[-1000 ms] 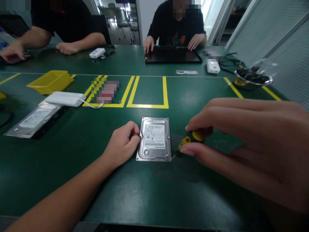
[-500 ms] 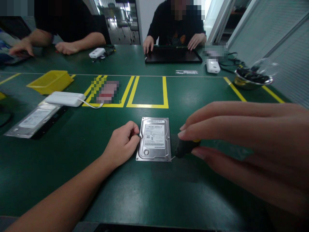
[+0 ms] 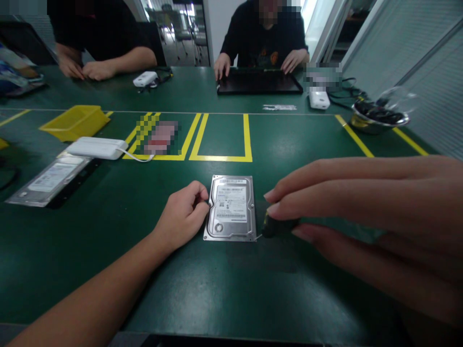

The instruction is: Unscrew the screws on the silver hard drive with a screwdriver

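Right hand (image 3: 365, 226), filling the near right of the view, is pinching a small dark-handled screwdriver (image 3: 277, 225) between thumb and fingertips, and the thin tip is reaching out to its left to the near right corner of a hard drive (image 3: 230, 208). Lying flat on the green table (image 3: 224, 289) with its label up, the drive is sitting just left of that hand and just right of the left hand (image 3: 183, 214), which is curled into a loose fist with its fingertips pressing against the drive's left edge. Beyond both hands a yellow taped rectangle (image 3: 221, 157) is marking the table surface. Farther off to the left of the left hand, a second hard drive (image 3: 47, 179) is lying beside a white box (image 3: 97, 147), with a yellow bin (image 3: 74, 122) behind them. Far to the right, past the right hand, a metal bowl (image 3: 378, 118) is standing. At the far edge two other people are sitting, one with hands resting on a black laptop (image 3: 258, 83).
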A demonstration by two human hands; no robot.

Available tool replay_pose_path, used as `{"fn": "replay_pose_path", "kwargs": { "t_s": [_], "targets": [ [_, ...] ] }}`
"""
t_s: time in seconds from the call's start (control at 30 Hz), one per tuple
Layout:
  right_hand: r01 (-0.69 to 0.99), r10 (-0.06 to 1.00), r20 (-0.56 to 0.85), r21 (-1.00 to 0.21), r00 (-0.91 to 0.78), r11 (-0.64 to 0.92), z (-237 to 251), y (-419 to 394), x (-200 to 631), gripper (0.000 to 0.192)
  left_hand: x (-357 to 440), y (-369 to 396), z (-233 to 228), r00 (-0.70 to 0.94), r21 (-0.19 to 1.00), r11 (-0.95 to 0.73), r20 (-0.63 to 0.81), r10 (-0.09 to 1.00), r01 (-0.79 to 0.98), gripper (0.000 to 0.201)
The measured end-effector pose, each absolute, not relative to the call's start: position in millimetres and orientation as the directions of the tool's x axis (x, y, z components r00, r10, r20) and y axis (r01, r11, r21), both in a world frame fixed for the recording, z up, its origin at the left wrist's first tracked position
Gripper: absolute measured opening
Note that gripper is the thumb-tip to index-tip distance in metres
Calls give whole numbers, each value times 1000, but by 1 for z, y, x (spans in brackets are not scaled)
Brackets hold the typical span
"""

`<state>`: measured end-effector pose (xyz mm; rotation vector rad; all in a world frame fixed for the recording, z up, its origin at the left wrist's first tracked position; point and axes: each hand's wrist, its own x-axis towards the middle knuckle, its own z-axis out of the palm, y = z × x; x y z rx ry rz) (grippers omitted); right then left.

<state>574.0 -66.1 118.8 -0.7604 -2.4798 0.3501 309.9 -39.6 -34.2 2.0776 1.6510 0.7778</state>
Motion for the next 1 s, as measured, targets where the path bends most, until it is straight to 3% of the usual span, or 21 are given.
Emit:
{"fn": "replay_pose_path", "kwargs": {
  "t_s": [0.1, 0.2, 0.37, 0.77, 1.0],
  "targets": [
    [458, 580, 398, -365, -711, 811, 114, -61, 578, 27, 310, -40, -34, 160, 600, -240, 185, 970, 763, 5],
    [498, 596, 373, -331, -711, 802, 108, -55, 579, 12, 310, -40, -34, 162, 599, -240, 181, 970, 764, 5],
    [574, 649, 358, -303, -671, 760, 102, -54, 575, 16, 310, -40, -33, 164, 600, -241, 181, 970, 763, 5],
    [596, 639, 393, -241, -662, 766, 97, -51, 573, 20, 310, -40, -34, 167, 598, -249, 190, 967, 762, 5],
    [584, 628, 373, -238, -683, 776, 101, -52, 577, 13, 311, -40, -34, 162, 603, -250, 199, 967, 757, 6]
  ]
}}
